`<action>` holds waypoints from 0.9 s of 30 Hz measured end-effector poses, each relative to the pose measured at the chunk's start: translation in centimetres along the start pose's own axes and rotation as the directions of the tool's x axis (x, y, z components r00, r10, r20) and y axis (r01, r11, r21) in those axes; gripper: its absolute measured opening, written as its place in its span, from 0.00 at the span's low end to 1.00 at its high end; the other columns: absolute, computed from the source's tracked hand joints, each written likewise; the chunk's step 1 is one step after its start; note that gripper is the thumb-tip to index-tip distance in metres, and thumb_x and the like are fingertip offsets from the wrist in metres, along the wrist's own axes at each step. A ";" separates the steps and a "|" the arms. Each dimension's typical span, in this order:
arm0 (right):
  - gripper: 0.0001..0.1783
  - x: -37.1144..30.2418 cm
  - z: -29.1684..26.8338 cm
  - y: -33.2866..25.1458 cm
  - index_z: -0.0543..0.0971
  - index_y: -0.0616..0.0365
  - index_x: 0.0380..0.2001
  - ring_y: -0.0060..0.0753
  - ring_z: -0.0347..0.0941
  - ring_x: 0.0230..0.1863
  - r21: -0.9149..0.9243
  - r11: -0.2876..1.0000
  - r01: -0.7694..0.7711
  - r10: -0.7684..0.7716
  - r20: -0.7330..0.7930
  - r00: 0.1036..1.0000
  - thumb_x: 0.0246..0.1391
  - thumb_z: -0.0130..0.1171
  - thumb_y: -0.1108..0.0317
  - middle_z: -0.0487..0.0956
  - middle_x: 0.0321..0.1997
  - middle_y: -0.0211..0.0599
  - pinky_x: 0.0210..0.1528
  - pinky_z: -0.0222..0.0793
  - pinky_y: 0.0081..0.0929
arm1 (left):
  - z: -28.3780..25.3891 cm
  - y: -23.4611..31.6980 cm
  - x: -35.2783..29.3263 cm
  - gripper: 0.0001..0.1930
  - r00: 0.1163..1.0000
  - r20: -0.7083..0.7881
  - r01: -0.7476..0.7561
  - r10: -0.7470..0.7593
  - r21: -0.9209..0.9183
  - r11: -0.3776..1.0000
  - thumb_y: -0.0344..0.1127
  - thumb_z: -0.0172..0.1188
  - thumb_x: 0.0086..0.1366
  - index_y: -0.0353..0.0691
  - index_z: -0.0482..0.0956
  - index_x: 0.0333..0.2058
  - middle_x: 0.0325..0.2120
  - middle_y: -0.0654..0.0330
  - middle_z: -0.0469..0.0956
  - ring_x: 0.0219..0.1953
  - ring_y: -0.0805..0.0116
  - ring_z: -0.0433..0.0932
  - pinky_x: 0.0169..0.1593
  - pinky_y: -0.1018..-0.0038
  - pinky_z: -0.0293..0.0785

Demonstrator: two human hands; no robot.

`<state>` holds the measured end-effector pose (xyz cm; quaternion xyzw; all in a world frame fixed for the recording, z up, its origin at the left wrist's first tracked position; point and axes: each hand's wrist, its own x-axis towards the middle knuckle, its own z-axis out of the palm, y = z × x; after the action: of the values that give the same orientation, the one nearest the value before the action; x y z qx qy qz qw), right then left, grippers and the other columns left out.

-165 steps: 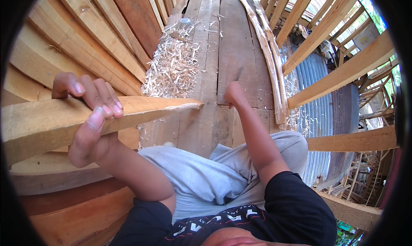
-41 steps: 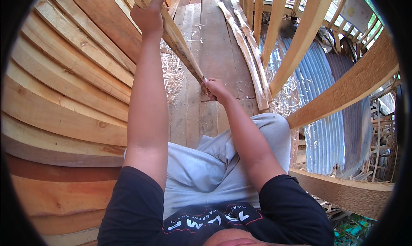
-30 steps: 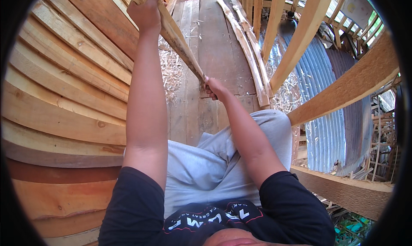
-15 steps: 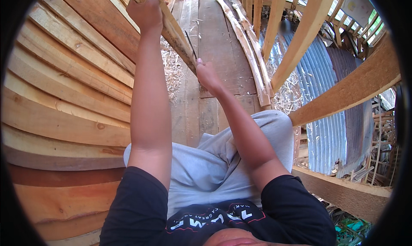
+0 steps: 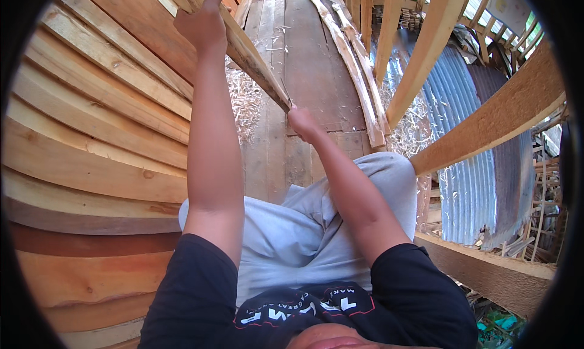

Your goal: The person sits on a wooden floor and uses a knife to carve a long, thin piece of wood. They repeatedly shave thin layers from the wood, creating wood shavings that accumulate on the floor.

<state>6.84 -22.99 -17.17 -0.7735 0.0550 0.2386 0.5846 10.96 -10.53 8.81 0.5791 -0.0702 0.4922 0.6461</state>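
Observation:
A long wooden pole slants from the upper left toward the middle, its near end by my right hand. My left hand is wrapped round the pole's upper part, arm stretched out. Lower down, my right hand is closed on a knife, its handle hidden in the fist. The knife's thin dark blade shows only as a narrow edge against the pole's lower end. Pale wood shavings lie on the plank floor under the pole.
Two peeled wooden sticks lie lengthwise on the floor to the right. A wall of boards stands close on my left. Upright slats line the right side, with corrugated metal sheets beyond. My crossed legs are in front.
My right hand and the knife have moved slightly down and right, toward the pole's near end. My left hand has shifted slightly down and left. Less of the blade shows.

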 end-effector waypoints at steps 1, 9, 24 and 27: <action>0.29 -0.6 -0.2 -1.4 0.77 0.73 0.42 0.60 0.77 0.44 -0.008 1.000 0.029 -0.029 0.038 0.999 0.66 0.39 0.53 0.79 0.39 0.63 0.47 0.69 0.47 | -0.2 0.2 -0.2 0.14 1.000 -0.004 0.003 -0.003 0.003 1.000 0.24 0.64 0.50 0.26 0.75 0.37 0.31 0.55 0.79 0.25 0.67 0.78 0.30 0.72 0.77; 0.30 0.5 -0.3 -1.8 0.77 0.75 0.43 0.62 0.74 0.52 -0.118 0.980 0.160 -0.163 -0.011 0.987 0.67 0.36 0.54 0.77 0.46 0.68 0.52 0.67 0.46 | -0.5 -0.2 -0.1 0.15 0.999 -0.010 -0.050 0.050 0.037 0.998 0.24 0.64 0.50 0.25 0.74 0.38 0.33 0.53 0.79 0.27 0.66 0.78 0.32 0.73 0.76; 0.29 0.4 -0.4 1.1 0.76 0.74 0.44 0.65 0.76 0.49 -0.148 0.989 0.030 -0.035 -0.030 0.999 0.65 0.38 0.55 0.78 0.44 0.67 0.50 0.68 0.46 | -0.5 0.5 0.0 0.18 0.998 -0.067 -0.013 0.019 0.089 0.996 0.26 0.66 0.48 0.23 0.75 0.38 0.35 0.51 0.79 0.29 0.64 0.80 0.34 0.69 0.77; 0.28 0.1 -0.4 -0.9 0.76 0.73 0.46 0.64 0.75 0.50 -0.030 0.998 -0.053 0.055 0.067 0.996 0.66 0.37 0.55 0.78 0.46 0.66 0.51 0.68 0.47 | -0.3 0.4 -0.1 0.16 0.996 -0.038 -0.075 0.076 0.024 0.997 0.25 0.65 0.49 0.23 0.75 0.37 0.34 0.51 0.79 0.23 0.65 0.79 0.30 0.71 0.77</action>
<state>7.34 -23.04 -16.40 -0.7713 0.0528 0.2812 0.5685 10.50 -10.36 8.88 0.5737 -0.0740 0.5283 0.6216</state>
